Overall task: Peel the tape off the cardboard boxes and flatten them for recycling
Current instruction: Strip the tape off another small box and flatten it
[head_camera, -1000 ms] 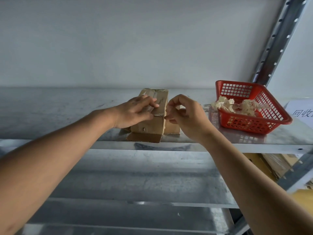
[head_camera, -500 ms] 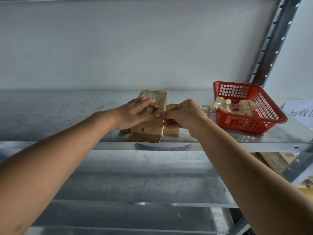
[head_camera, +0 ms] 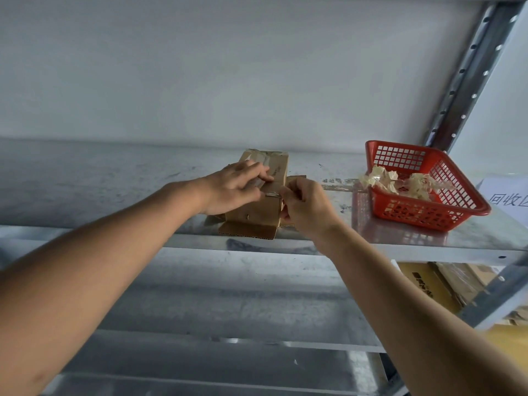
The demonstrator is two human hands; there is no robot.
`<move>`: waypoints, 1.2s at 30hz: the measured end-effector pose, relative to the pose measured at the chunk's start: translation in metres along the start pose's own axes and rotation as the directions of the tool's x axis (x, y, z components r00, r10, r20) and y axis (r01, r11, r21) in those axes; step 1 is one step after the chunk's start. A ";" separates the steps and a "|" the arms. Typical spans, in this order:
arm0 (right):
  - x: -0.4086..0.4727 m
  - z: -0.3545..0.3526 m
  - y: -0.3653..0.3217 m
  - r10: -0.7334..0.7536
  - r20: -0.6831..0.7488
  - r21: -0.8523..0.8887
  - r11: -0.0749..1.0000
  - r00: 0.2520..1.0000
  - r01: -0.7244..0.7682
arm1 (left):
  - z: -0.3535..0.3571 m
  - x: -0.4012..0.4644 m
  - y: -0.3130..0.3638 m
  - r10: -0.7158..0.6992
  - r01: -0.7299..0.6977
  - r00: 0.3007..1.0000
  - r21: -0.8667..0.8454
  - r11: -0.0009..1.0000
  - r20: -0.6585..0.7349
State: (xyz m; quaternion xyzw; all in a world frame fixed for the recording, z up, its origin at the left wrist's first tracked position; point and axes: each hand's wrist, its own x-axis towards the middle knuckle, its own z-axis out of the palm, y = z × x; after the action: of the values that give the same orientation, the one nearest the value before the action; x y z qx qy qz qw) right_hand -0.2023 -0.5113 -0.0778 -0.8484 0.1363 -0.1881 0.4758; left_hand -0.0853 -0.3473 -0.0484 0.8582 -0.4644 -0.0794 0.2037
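Pinching a lifted end of clear tape (head_camera: 271, 194) at the near top edge, the right hand (head_camera: 307, 207) seems set to peel, while the left hand (head_camera: 234, 188) presses flat-fingered on the small cardboard box (head_camera: 258, 205), steadying it on the metal shelf (head_camera: 114, 195); a red basket (head_camera: 428, 212) nearby collects tape scraps (head_camera: 400, 181).

Your view: soft, even, cool daylight, no hard shadows. Metal shelf (head_camera: 114, 178) shows dull sheen; red basket (head_camera: 423, 207) mirrored faintly on it near right edge. Wide-angle bend curves upright post (head_camera: 468, 72). Slight softness on forearms at your frame's bottom corners.
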 end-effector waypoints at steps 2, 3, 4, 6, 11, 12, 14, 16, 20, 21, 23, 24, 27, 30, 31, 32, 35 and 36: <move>-0.002 0.005 0.002 -0.060 -0.011 -0.102 0.993 0.998 0.058 | 0.000 0.000 0.002 -0.004 0.003 1.000 0.012 1.000 0.010; -0.003 0.006 0.003 -0.089 -0.016 -0.159 0.984 0.996 0.086 | 0.000 -0.001 0.003 -0.004 0.004 1.000 0.018 1.000 0.013; -0.005 0.006 0.003 -0.122 -0.021 -0.210 0.971 0.992 0.115 | -0.001 -0.001 0.004 -0.001 0.001 1.000 0.023 1.000 0.011; -0.008 0.005 0.001 -0.185 -0.016 -0.293 0.940 0.983 0.172 | -0.001 -0.001 0.005 0.000 0.001 1.000 0.034 0.999 -0.004; -0.013 0.004 0.001 -0.320 0.047 -0.478 0.825 0.946 0.303 | 0.000 0.000 0.003 -0.012 0.013 1.000 0.036 0.999 -0.010; -0.013 0.004 0.002 -0.354 0.052 -0.484 0.809 0.934 0.334 | 0.000 0.000 0.003 -0.011 0.012 1.000 0.032 0.999 -0.009; -0.012 0.001 0.004 -0.384 0.043 -0.452 0.816 0.922 0.361 | 0.002 0.000 0.001 -0.014 0.014 1.000 0.017 1.000 -0.014; -0.006 -0.009 0.006 -0.396 0.021 -0.368 0.851 0.918 0.375 | 0.003 0.000 -0.001 -0.021 0.020 0.999 -0.006 1.000 -0.025; -0.001 -0.029 -0.004 -0.386 0.054 -0.299 0.874 0.921 0.384 | 0.004 0.000 0.000 -0.006 0.006 0.999 -0.008 1.000 -0.042; 0.000 -0.032 -0.008 -0.386 0.066 -0.315 0.867 0.920 0.386 | 0.003 0.000 0.001 -0.006 0.005 0.999 -0.006 1.000 -0.040; 0.002 -0.037 -0.015 -0.348 0.073 -0.281 0.892 0.934 0.355 | 0.002 -0.002 0.002 -0.003 0.003 0.999 -0.004 1.000 -0.033; 0.002 -0.039 -0.019 -0.316 0.081 -0.241 0.914 0.945 0.326 | 0.002 -0.003 0.002 0.000 0.000 1.000 -0.003 1.000 -0.030; 0.007 -0.044 -0.026 -0.277 0.128 -0.298 0.905 0.952 0.303 | 0.000 -0.005 0.004 -0.014 0.014 1.000 -0.012 1.000 -0.020; 0.008 -0.044 -0.033 -0.237 0.165 -0.331 0.901 0.957 0.280 | -0.001 -0.006 0.007 0.003 -0.003 1.000 0.009 1.000 -0.013; 0.010 -0.043 -0.033 -0.238 0.174 -0.355 0.890 0.956 0.286 | -0.001 -0.006 0.007 0.006 -0.006 1.000 0.017 1.000 -0.012; 0.011 -0.042 -0.034 -0.241 0.186 -0.397 0.868 0.952 0.298 | -0.001 -0.005 0.006 0.008 -0.008 1.000 0.021 1.000 -0.011; 0.014 -0.037 -0.035 -0.246 0.264 -0.504 0.790 0.933 0.350 | 0.000 -0.004 -0.001 0.023 -0.023 1.000 0.048 0.999 -0.003; 0.014 -0.036 -0.034 -0.250 0.292 -0.519 0.769 0.923 0.372 | 0.000 -0.003 -0.003 0.029 -0.029 1.000 0.068 0.997 0.000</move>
State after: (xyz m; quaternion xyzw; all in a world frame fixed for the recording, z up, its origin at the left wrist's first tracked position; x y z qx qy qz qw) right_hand -0.2045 -0.5270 -0.0284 -0.9761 -0.0072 -0.1269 0.1765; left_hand -0.0847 -0.3431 -0.0499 0.8580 -0.4790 -0.0600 0.1756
